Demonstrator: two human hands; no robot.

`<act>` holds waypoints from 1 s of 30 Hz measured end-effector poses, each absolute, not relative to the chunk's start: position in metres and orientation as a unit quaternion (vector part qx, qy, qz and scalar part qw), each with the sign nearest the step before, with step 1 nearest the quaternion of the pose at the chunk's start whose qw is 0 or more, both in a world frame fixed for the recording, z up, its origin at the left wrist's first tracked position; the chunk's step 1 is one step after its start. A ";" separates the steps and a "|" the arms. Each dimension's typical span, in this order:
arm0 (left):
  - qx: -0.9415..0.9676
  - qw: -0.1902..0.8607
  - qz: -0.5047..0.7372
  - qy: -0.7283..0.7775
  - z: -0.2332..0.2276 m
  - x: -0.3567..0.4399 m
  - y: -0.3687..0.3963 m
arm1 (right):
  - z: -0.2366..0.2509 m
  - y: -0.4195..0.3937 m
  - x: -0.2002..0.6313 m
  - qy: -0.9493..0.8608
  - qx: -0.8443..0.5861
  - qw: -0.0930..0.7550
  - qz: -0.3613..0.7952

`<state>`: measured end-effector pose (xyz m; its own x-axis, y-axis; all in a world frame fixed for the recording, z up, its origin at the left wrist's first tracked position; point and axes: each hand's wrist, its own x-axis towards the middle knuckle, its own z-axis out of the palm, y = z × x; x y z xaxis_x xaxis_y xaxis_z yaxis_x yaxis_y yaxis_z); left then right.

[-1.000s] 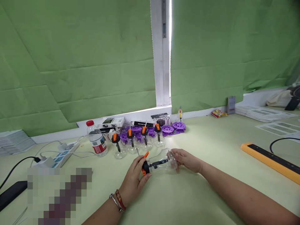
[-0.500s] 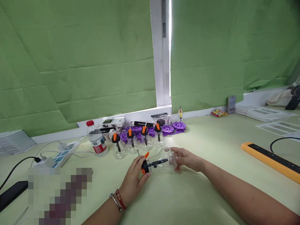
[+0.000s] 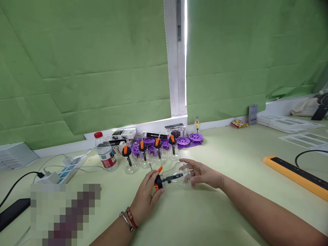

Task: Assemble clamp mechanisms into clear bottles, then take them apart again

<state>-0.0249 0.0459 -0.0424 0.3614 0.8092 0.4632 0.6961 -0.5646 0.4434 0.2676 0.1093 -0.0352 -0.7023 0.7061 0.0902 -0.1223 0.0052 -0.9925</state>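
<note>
A clear bottle (image 3: 176,186) with a black-and-orange cap lies tilted on its side above the table, with a dark stick-like part inside. My left hand (image 3: 146,194) is closed round its cap end, fingers on top and thumb below. My right hand (image 3: 206,175) is wrapped round the wide base end, part of its fingers showing through the clear wall. Several similar bottles (image 3: 159,155) stand upright in a row just behind, each with a black-and-orange cap and a dark stick inside.
Purple wheeled parts (image 3: 183,141) and printed boxes (image 3: 125,133) lie behind the row. A red-capped water bottle (image 3: 106,157) stands left, near a white power strip (image 3: 71,171) with cables. On the right are an orange-and-black power strip (image 3: 294,174), white frames (image 3: 284,123) and a snack packet (image 3: 239,123).
The fingers of my right hand have shifted slightly left and up along the bottle's base. My left hand and the bottle have barely moved.
</note>
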 end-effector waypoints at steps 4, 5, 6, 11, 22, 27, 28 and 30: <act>0.831 0.074 0.326 0.445 -0.043 -0.026 0.046 | -0.038 0.111 0.266 -0.636 -0.228 0.317 0.665; 0.833 0.071 0.325 0.442 -0.043 -0.026 0.046 | -0.038 0.111 0.266 -0.636 -0.227 0.318 0.666; 0.836 0.069 0.323 0.439 -0.043 -0.026 0.046 | -0.038 0.111 0.265 -0.636 -0.227 0.316 0.666; 0.840 0.060 0.325 0.430 -0.042 -0.025 0.045 | -0.039 0.111 0.264 -0.644 -0.252 0.290 0.661; 0.830 0.093 0.325 0.445 -0.045 -0.027 0.047 | -0.036 0.108 0.267 -0.646 -0.237 0.296 0.663; 0.830 0.096 0.328 0.441 -0.042 -0.026 0.046 | -0.035 0.108 0.267 -0.640 -0.254 0.271 0.673; 0.831 0.095 0.330 0.438 -0.042 -0.026 0.045 | -0.036 0.108 0.266 -0.639 -0.256 0.269 0.674; 0.836 0.092 0.330 0.428 -0.041 -0.025 0.044 | -0.037 0.108 0.265 -0.638 -0.262 0.264 0.674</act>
<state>-0.0249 0.0442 -0.0414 0.4156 0.7767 0.4733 0.6551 -0.6165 0.4366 0.2655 0.1085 -0.0368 -0.7242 0.6894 -0.0163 -0.0214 -0.0461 -0.9987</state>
